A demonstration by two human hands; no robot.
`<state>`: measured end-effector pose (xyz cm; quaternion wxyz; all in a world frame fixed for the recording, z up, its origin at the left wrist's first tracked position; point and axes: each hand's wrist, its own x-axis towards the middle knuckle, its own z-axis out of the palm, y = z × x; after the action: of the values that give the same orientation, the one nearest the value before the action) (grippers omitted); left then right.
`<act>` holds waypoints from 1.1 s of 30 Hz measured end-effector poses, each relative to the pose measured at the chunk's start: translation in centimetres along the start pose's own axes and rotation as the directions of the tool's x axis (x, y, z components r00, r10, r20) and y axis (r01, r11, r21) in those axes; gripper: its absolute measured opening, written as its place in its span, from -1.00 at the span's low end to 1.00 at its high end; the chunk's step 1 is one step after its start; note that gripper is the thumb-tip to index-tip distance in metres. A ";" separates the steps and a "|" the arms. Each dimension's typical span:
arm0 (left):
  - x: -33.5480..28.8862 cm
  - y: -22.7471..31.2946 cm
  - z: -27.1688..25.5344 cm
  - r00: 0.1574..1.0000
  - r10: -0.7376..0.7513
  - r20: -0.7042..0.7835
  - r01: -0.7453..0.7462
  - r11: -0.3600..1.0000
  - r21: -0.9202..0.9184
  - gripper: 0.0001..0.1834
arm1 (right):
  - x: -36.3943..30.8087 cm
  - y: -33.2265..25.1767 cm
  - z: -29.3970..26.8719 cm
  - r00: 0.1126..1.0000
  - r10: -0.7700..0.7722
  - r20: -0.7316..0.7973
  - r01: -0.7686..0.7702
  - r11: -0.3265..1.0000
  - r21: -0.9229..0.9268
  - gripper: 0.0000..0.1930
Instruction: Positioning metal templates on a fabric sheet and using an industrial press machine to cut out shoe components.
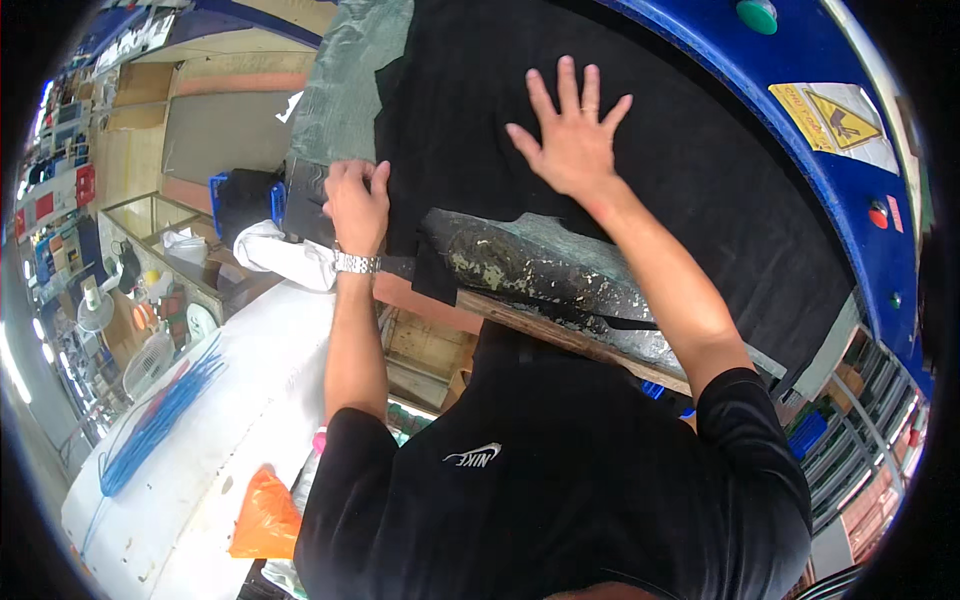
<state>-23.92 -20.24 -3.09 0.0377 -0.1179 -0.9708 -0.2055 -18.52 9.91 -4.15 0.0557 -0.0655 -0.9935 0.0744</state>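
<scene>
A broad black fabric sheet (460, 110) lies over a machine bed. My right hand (577, 140) rests flat on it, fingers spread, holding nothing. At the sheet's left edge is my left hand (358, 205), with a metal-banded watch (357, 263) on its wrist. Its fingers are bent and closed, and what they grip, if anything, is hidden. Just beyond it a worn grey-green surface (345, 110) shows beside the fabric. Nearer me, the bed's scuffed dark edge (540, 265) is bare, and a strip of black fabric (433, 272) hangs over it.
A blue machine frame (730, 70) curves along the far right, bearing a yellow hand-hazard label (830, 115), a red button (878, 213) and a green knob (757, 16). On the left, a white table (270, 350) holds blue cords (165, 420) and an orange bag (265, 515).
</scene>
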 end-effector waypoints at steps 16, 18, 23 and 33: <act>9.7 -5.9 -1.0 0.961 0.270 -0.065 -0.273 0.961 -0.043 -0.53 | 0.6 1.3 0.3 0.992 -0.035 -0.122 0.031 0.999 -0.032 -0.24; 10.6 -3.0 1.1 0.969 0.244 -0.033 -0.246 0.966 -0.075 -0.53 | 0.8 1.2 0.6 0.995 -0.024 -0.101 0.020 0.999 -0.038 -0.23; 11.7 2.4 3.5 0.998 -0.055 0.020 0.055 0.998 -0.012 -0.56 | 0.4 1.3 0.9 0.995 0.006 -0.100 -0.009 0.999 -0.033 -0.27; 15.7 -4.2 2.6 0.994 0.043 -0.097 -0.043 0.999 0.000 -0.71 | 0.1 1.4 0.4 0.995 0.013 -0.096 -0.017 0.999 -0.035 -0.26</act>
<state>-40.23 -19.56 -5.20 0.0891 -0.1288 -0.9648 -0.2112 -18.55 11.22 -4.78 0.1018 -0.0774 -0.9903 0.0539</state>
